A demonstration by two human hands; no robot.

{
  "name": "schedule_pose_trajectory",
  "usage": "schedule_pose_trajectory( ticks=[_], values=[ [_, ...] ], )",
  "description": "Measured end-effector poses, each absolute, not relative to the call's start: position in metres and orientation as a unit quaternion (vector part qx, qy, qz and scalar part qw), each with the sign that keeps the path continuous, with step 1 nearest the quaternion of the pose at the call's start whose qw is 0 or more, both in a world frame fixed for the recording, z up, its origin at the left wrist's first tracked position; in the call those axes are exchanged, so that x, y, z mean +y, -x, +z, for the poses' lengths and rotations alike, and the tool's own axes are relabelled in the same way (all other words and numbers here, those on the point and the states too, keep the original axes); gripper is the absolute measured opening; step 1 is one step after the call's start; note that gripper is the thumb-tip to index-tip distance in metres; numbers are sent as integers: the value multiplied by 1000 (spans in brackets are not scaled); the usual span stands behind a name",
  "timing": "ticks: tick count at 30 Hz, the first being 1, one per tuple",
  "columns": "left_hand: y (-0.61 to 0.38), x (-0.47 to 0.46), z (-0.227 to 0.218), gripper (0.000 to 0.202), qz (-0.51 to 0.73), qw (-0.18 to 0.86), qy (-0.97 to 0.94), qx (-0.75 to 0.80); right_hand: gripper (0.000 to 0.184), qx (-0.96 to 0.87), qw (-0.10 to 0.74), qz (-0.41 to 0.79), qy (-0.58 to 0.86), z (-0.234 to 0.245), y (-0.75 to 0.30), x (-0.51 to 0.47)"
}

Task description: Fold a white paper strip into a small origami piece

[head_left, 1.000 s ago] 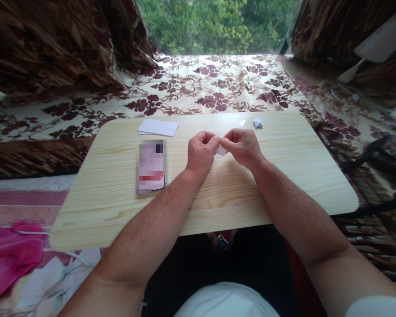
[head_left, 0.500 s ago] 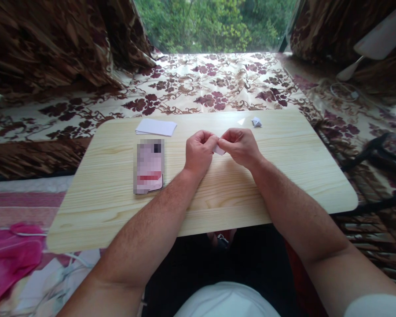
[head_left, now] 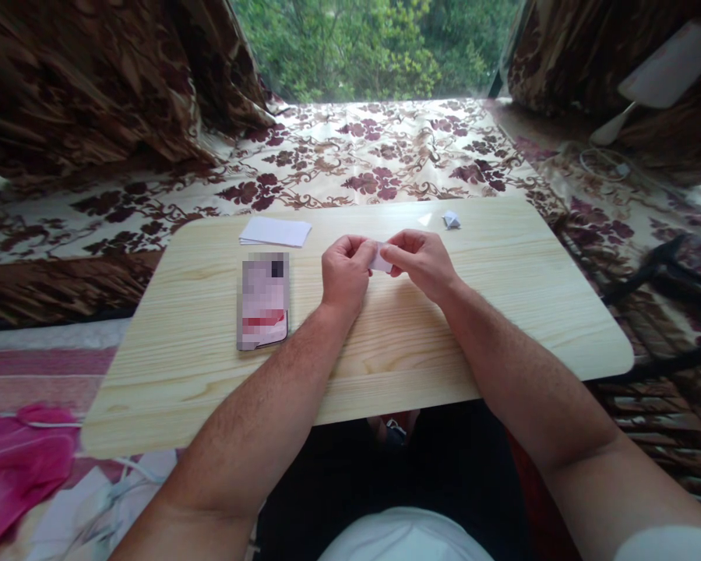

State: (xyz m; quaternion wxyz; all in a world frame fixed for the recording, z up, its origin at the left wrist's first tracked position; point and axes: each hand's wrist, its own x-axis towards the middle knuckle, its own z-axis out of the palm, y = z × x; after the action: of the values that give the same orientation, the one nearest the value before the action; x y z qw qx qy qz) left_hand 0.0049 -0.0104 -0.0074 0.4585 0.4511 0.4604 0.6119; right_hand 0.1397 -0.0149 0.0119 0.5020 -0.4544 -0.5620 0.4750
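Observation:
A small folded piece of white paper [head_left: 380,259] is pinched between my two hands above the middle of the table. My left hand [head_left: 346,269] grips its left side with thumb and forefinger, the other fingers curled. On its right side, my right hand [head_left: 421,261] holds it the same way, thumb tip on the paper's face. Fingers partly cover the paper, so its full shape is hidden. Just beyond my right hand lies a small folded white paper shape [head_left: 452,220] with raised facets.
The light wood table [head_left: 385,366] has rounded corners. A stack of white paper strips [head_left: 276,231] lies at the back left, with a pinkish phone [head_left: 262,300], partly blurred out, in front of it. A white lamp [head_left: 669,66] stands at the far right, by a patterned curtain.
My fingertips have moved slightly apart, and more of the paper's face shows between them. The stack, phone and folded shape stay in place on the table; the view has tilted slightly.

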Motion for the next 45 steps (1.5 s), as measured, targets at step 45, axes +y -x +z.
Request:
schedule_pose_trajectory(
  ticks=[45],
  values=[
    [-4, -12, -8, 20, 599, 468, -465, 454, 21, -531, 599, 443, 404, 1, -142, -9]
  ],
)
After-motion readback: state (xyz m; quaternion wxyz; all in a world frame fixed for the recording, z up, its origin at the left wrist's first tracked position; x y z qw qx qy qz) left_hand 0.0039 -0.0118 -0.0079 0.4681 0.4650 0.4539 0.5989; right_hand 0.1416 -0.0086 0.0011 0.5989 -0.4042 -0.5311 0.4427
